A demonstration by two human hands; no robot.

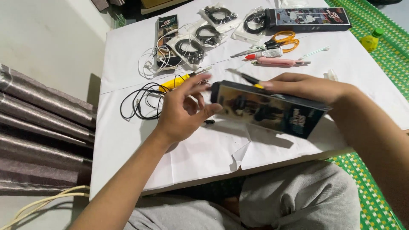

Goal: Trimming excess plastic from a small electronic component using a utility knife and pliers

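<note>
Both hands are working one dark printed box [272, 111]: the right hand [306, 87] is grasping it, while the left hand [183, 110], fingers loosely released, is touching its end. Bagged cables [190, 47] are waiting on the desk [128, 140].

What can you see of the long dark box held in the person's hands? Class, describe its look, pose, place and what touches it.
The long dark box is a slim, flat rectangular package, seemingly printed card, with a dark picture on its broad face. It is held above the white table, tilted, its right end lower. The right hand grips its top edge; the left hand meets its left end with fingertips. It looks closed, though the left end is partly hidden.
</note>
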